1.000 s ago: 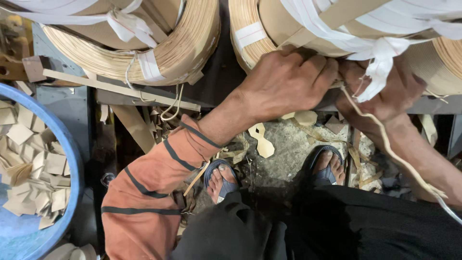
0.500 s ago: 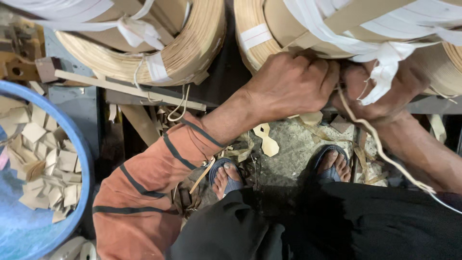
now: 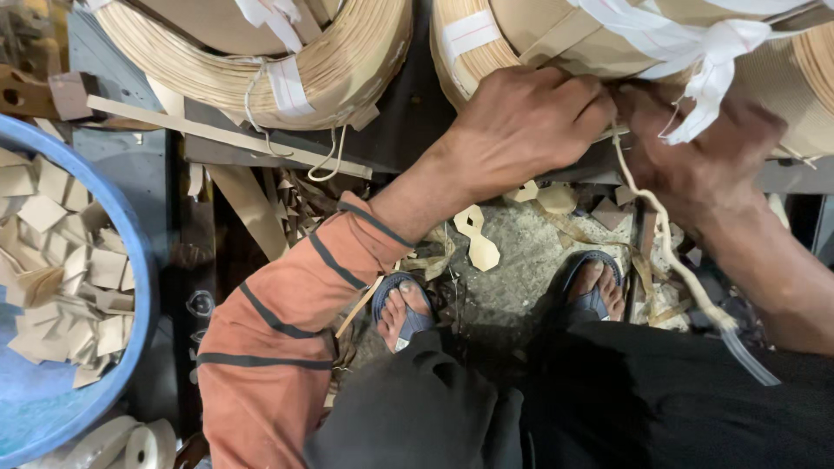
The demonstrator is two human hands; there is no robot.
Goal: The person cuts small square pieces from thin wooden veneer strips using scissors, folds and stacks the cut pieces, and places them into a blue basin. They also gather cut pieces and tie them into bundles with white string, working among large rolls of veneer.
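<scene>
Hands meet at the upper right of the frame, against the lower edge of a big coil of thin wooden strip (image 3: 486,43) bound in white plastic strapping (image 3: 686,43). The left hand (image 3: 521,130) is curled into a loose fist, its fingertips pinched on a pale twisted cord (image 3: 665,252) right where it meets the coil; the right hand (image 3: 695,156) is bunched just beside it, fingers closed on the same spot, though exactly what they grip is hidden. From there the cord trails down the right side, past a sandalled foot (image 3: 592,291), toward the lower right. A second coil (image 3: 261,61) sits at upper left, and a blue tub (image 3: 130,260) of cut wooden pieces fills the left edge.

Judging from this grip, the work is at the cord's tie point. It would go best with both hands kept close to the knot, the slack held taut and clear of the foot and the floor scraps (image 3: 479,234), and pull directed along the coil's face rather than across the thin strip edges
</scene>
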